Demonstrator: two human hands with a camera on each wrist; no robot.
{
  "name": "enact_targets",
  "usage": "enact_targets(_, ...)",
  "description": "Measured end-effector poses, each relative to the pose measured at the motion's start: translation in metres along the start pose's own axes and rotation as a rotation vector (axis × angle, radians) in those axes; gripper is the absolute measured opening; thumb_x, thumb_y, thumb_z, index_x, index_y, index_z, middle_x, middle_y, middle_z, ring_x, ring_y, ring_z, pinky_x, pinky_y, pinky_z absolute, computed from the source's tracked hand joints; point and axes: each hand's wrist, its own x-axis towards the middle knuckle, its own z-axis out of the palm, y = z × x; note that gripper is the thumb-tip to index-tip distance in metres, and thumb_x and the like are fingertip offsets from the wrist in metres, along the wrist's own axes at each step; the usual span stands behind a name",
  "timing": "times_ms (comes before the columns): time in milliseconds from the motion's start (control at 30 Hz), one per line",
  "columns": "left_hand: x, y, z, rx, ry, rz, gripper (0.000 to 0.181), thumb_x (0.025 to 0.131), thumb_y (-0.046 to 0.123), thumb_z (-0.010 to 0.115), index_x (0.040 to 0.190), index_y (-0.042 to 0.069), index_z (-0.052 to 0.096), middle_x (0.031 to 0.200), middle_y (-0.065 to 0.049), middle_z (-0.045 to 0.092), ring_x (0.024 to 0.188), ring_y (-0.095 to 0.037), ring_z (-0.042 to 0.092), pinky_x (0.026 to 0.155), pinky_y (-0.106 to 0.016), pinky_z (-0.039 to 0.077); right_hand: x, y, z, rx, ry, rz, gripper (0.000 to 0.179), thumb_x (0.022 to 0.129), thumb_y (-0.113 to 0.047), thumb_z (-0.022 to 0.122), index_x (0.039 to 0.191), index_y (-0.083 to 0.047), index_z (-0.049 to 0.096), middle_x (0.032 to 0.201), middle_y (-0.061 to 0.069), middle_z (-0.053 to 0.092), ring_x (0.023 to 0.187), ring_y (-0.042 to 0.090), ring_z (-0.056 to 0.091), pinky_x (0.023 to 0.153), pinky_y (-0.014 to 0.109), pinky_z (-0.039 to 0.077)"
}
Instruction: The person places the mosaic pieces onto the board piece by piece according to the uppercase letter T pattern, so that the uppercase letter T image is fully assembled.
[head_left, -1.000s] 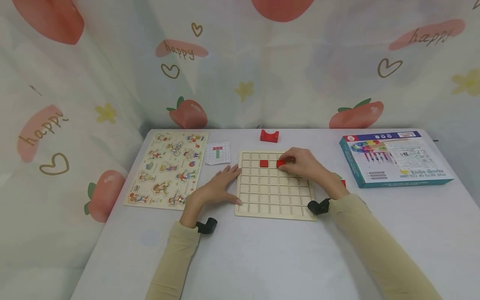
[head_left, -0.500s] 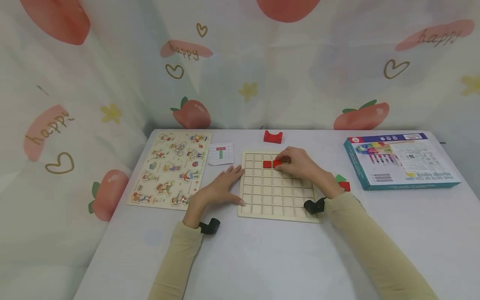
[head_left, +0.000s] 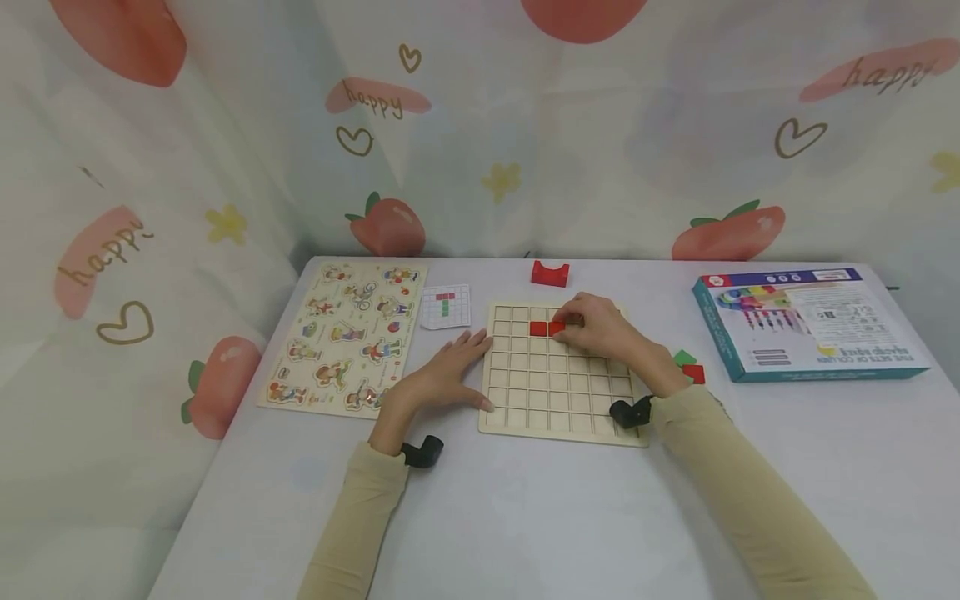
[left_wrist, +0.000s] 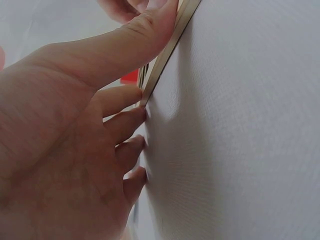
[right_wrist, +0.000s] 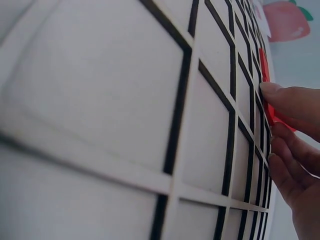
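A pale curtain printed with red fruit, hearts and "happy" surrounds the white-covered table on my head feed. Towards the table's left edge lies a picture puzzle board, with a small pattern card beside it. A red notched block stands by the far edge, and a boxed set lies near the far right corner.

At mid-table I have the grid board. The first red tile lies in its second row from the far edge. Just to its right, the right hand has thumb and fingers curled in a pinch on the second red tile. The left hand has its fingers spread, grasping nothing, its tips touching the board's left edge.

I can't tell from here whether the pinched tile is seated. If it's skewed, I'd expect it to catch on a ridge or nudge its neighbour. Were the left hand to ease off, a sideways push could slide the board. The right forearm also passes close to a green piece and a loose red piece; a low sleeve might sweep them away.
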Motion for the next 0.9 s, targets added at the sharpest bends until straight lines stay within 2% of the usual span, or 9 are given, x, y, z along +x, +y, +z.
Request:
enact_targets(167, 0.001, 0.002, 0.001, 0.018, -0.007, -0.008, 0.106, 0.082, 0.037, 0.086, 0.165, 0.012, 0.024, 0.174, -0.003, 0.012, 0.162, -0.023, 0.001, 0.133, -0.04, 0.001, -0.005, 0.001, -0.001, 0.006, 0.01, -0.003, 0.029, 0.091, -0.014, 0.077, 0.116, 0.0, 0.074, 0.109, 0.016, 0.067, 0.096, 0.03, 0.06, 0.087, 0.043, 0.053)
enact_targets(433, 0.0, 0.004, 0.0, 0.021, -0.013, -0.017, 0.107, 0.083, 0.037, 0.086, 0.165, 0.011, 0.023, 0.174, -0.003, 0.011, 0.162, -0.024, 0.0, 0.133, -0.041, 0.001, -0.019, 0.004, -0.006, 0.02, 0.029, 0.033, 0.03, 0.093, -0.014, 0.072, 0.12, 0.0, 0.072, 0.116, 0.017, 0.069, 0.108, 0.033, 0.063, 0.101, 0.052, 0.054)
enact_targets(667, 0.0, 0.003, -0.001, 0.014, -0.019, -0.013, 0.108, 0.082, 0.037, 0.086, 0.165, 0.01, 0.023, 0.174, -0.005, 0.011, 0.162, -0.025, 0.0, 0.133, -0.042, 0.001, -0.043, 0.009, -0.02, 0.012, 0.054, 0.054, 0.03, 0.094, -0.014, 0.07, 0.121, 0.0, 0.071, 0.114, 0.016, 0.069, 0.103, 0.031, 0.06, 0.095, 0.049, 0.054)
enact_targets(900, 0.0, 0.004, 0.0, 0.02, -0.023, -0.02, 0.108, 0.082, 0.036, 0.086, 0.165, 0.01, 0.022, 0.174, -0.005, 0.011, 0.162, -0.025, 0.0, 0.133, -0.042, 0.002, -0.067, 0.02, -0.033, 0.002, 0.093, 0.072, 0.032, 0.094, -0.014, 0.072, 0.122, 0.001, 0.071, 0.114, 0.018, 0.07, 0.106, 0.033, 0.062, 0.095, 0.052, 0.055)
